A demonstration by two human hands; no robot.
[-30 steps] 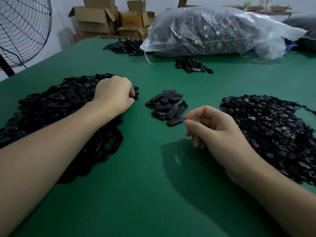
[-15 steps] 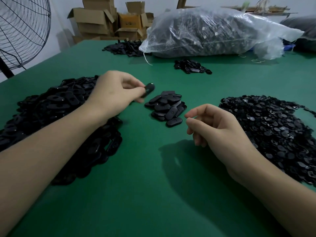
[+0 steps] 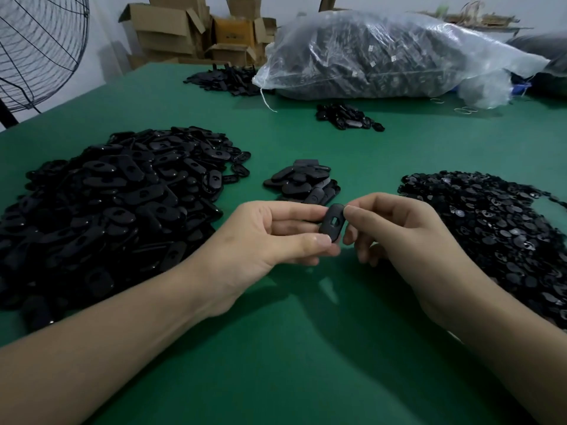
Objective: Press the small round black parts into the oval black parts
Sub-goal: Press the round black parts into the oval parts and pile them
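Observation:
My left hand point(image 3: 260, 240) pinches one oval black part point(image 3: 332, 221) between thumb and fingers, holding it upright above the green table point(image 3: 306, 357); its slot faces me. My right hand point(image 3: 408, 240) has curled fingers, and its thumb and forefinger tips meet the part's right edge. No small round part shows between those fingertips. A large heap of oval parts point(image 3: 116, 204) lies to the left. The heap of small round parts point(image 3: 491, 228) lies to the right. Just behind my hands sits a small stack of oval parts point(image 3: 302, 182).
At the back lies a big clear plastic bag point(image 3: 383, 56) full of black parts. Near it are two more small piles point(image 3: 346, 116) point(image 3: 224, 81). Cardboard boxes point(image 3: 171, 29) stand behind the table, and a wire fan point(image 3: 36, 47) stands at far left.
My left hand lifted an oval part out of the left heap and carried it right and toward me. My right hand came in to meet it.

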